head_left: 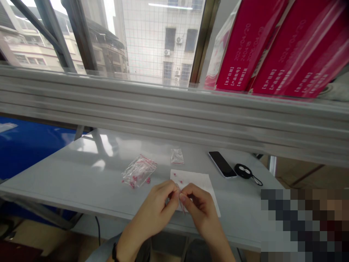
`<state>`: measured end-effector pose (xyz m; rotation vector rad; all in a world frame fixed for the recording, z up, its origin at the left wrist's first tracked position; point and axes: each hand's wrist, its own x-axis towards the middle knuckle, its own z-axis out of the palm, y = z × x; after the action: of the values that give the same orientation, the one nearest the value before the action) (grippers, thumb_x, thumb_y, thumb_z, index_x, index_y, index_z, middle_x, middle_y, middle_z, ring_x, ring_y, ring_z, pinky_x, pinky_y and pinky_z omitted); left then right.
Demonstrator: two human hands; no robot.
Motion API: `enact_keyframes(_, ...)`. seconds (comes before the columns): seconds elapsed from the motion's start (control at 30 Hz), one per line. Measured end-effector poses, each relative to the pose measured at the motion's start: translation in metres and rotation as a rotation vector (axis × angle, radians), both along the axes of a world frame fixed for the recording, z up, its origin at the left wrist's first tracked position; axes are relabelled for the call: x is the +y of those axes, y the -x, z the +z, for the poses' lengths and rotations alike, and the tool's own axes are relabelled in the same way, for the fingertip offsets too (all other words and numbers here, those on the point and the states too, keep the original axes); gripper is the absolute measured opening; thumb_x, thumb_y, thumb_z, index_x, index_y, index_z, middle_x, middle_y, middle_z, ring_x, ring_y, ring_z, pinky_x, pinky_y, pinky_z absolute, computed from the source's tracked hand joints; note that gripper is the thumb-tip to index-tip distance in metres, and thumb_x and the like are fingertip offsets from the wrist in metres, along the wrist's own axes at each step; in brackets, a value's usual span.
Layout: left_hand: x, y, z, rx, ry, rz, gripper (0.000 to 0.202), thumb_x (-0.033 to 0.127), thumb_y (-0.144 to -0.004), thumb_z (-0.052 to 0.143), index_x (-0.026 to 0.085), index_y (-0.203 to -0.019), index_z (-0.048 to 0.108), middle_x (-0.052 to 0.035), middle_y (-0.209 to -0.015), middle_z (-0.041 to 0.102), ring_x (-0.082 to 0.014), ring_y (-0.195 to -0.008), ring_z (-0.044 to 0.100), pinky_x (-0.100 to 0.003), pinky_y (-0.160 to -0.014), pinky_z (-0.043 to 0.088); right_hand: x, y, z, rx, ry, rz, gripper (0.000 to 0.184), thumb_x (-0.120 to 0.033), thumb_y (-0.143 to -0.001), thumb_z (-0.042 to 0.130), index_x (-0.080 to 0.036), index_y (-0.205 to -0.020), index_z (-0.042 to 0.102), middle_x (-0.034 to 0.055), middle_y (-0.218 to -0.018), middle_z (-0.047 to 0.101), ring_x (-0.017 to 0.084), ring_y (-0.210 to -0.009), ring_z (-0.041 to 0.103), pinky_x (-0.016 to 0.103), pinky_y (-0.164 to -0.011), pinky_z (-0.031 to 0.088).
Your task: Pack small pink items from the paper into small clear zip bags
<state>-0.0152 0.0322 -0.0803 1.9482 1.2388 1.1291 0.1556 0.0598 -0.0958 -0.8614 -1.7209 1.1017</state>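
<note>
Nearest the lens, a dark wristband (114,253), and just past it the left hand (154,203) and right hand (199,205), meeting over the near edge of a white paper sheet (200,182). Fingertips (178,198) of both hands close together in a narrow pinch on a thin, pale pinkish sliver (182,207), its lower end hanging below the grip. Exact kind of sliver too small to tell; how each hand's fingers share the hold hidden behind the knuckles.

On the sheet, toward its left side, a few tiny pink beads (180,181). Left of the sheet, a clear plastic bag (139,171) of similar pink bits, some lying just beside it. Beyond the sheet, a smaller clear bag (177,156). Right of the sheet, a black-screened phone (222,164), then a round black pouch (244,171) with a looped cord. Under all of these, a pale grey table (81,171). Far beyond the sheet, a ribbed aluminium rail (174,105), red boxes (283,47), and a window (163,36).

Step in hand, by the look of it: fine two-handed work on one small piece above the sheet. Next move calling for steady fingertips and a light, controlled pinch, with parts this small easy to drop.
</note>
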Motion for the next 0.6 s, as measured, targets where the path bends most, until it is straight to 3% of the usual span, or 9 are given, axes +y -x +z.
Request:
enact_keyframes(0.33,0.001,-0.006,-0.001,0.067,0.025,0.103,0.023,0.019,-0.098,0.044,0.021,-0.076,0.047,0.0008,-0.072,0.056,-0.0164,-0.069,0.054,-0.029,-0.064,0.035,0.001,0.001,0.001,-0.175,-0.292,-0.234,0.022,-0.025,-0.098,0.054,-0.022,-0.076,0.054,-0.0018,-0.069,0.051,0.015,-0.064,0.048,0.027,-0.06,0.036)
enact_keyframes(0.47,0.002,-0.005,0.0,0.084,0.083,0.13,0.024,0.015,-0.092,0.047,0.021,-0.069,0.045,0.0029,-0.064,0.052,-0.0148,-0.062,0.051,-0.028,-0.059,0.031,0.002,-0.006,0.003,-0.283,-0.327,-0.103,0.013,-0.018,-0.096,0.051,-0.023,-0.085,0.053,-0.0014,-0.074,0.054,0.015,-0.068,0.053,0.026,-0.064,0.04)
enact_keyframes(0.6,0.003,0.001,0.001,0.075,0.145,0.126,0.024,0.014,-0.089,0.049,0.02,-0.066,0.046,0.0044,-0.06,0.05,-0.013,-0.06,0.049,-0.027,-0.057,0.029,-0.001,-0.011,0.01,-0.44,-0.392,0.101,0.022,-0.009,-0.094,0.045,-0.023,-0.086,0.06,0.0023,-0.084,0.058,0.018,-0.078,0.056,0.029,-0.069,0.04)
